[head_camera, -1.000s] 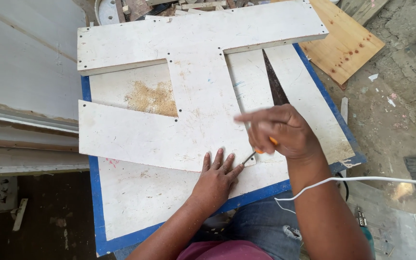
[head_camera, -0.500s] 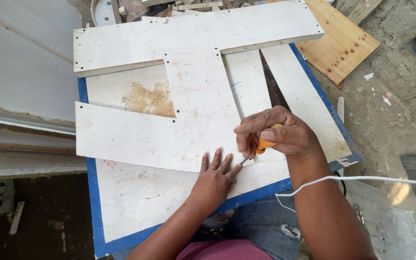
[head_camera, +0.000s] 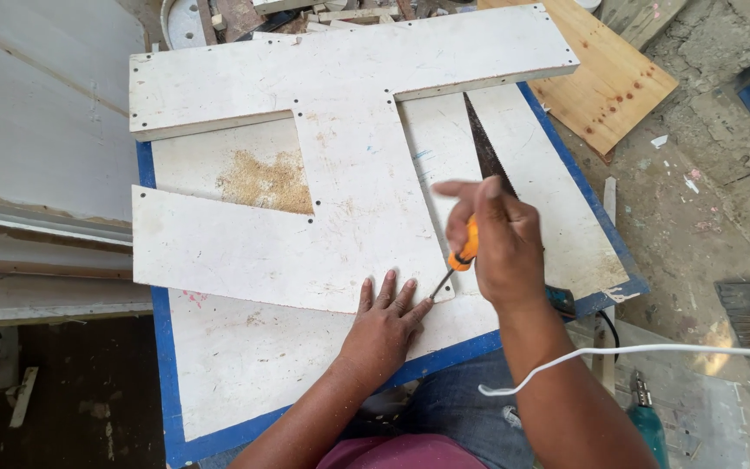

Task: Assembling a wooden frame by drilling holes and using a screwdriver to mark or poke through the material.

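A white board piece (head_camera: pixel 349 174) cut into a stepped shape lies on a larger white panel with blue edges (head_camera: pixel 219 373). My left hand (head_camera: pixel 384 326) rests flat on the panel, fingertips against the near edge of the cut piece. My right hand (head_camera: pixel 492 239) grips an orange-handled screwdriver (head_camera: pixel 457 260); its metal tip points down-left at the near right corner of the cut piece, next to my left fingers. A hand saw blade (head_camera: pixel 483 148) lies on the panel beyond my right hand.
A patch of sawdust (head_camera: pixel 262 181) sits in the cutout. A plywood sheet (head_camera: pixel 605 82) lies at the far right. A white cable (head_camera: pixel 653 352) crosses my right forearm. A drill (head_camera: pixel 648 417) lies on the ground at the lower right. White panels (head_camera: pixel 36 113) are stacked at left.
My right hand has lifted and turned, bringing the screwdriver more upright with its tip at the board's corner. My left hand has stayed flat in place.
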